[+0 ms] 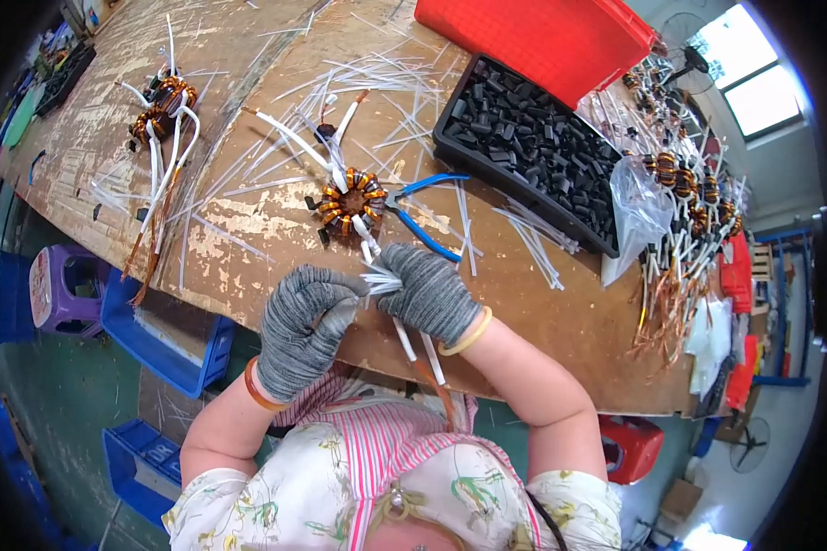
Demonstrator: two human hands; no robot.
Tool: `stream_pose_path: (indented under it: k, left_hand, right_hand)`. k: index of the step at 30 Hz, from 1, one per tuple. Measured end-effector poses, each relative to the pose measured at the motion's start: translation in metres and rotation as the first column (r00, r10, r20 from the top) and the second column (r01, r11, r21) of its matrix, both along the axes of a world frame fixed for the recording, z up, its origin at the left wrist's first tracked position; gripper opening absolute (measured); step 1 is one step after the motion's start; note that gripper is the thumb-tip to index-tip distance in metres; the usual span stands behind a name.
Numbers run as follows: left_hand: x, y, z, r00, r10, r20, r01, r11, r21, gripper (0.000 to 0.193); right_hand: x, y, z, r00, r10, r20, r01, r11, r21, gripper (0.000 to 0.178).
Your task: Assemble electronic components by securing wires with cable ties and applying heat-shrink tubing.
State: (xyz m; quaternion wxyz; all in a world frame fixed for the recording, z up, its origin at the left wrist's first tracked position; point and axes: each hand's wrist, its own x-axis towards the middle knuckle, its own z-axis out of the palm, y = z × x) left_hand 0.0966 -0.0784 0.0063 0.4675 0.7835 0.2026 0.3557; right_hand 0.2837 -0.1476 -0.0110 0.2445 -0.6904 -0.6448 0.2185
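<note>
The grey-gloved right hand (429, 289) pinches slim white plastic tubes (378, 279), likely light, slippery; whether the grey-gloved left hand (305, 320), fingers curled alongside, grips any is unclear. Just beyond, the brown copper-wound ring (332, 204) seems heavy; hold its rim.

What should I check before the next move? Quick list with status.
1. Gloves on both hands: ok, left hand and right hand are covered.
2. White strips gripped: ok, bunched in the right hand's fingers.
3. Left hand's hold on those strips: cannot tell, its fingertips are right beside them.
4. Pliers placed within reach: ok, lying unheld beside the wound coil.
5. Black tray stocked: ok, full of small black pieces.
6. Work surface clear: not ok, loose white lengths are scattered beyond the coil.
</note>
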Motion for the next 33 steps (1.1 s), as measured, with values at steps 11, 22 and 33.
stream_pose_path:
  k: [11,22,33]
  left_hand:
    - [-0.003,-0.001,-0.002,0.995,0.059,0.085,-0.038,0.971,-0.235,0.008]
    - [-0.034,-0.024,0.002,0.972,-0.035,0.234,-0.085,0.871,0.484,0.013]
    - [0.028,-0.033,-0.014,0.964,-0.125,-0.236,0.148,0.985,0.084,0.021]
  right_hand:
    - [0.003,-0.026,0.007,0.9,-0.212,-0.38,0.051,0.918,-0.392,0.031]
    - [0.035,-0.046,0.02,0.027,-0.178,-0.984,0.335,0.929,-0.159,0.035]
    - [0.007,-0.046,0.032,-0.094,-0.05,-0.994,0.444,0.892,-0.086,0.035]
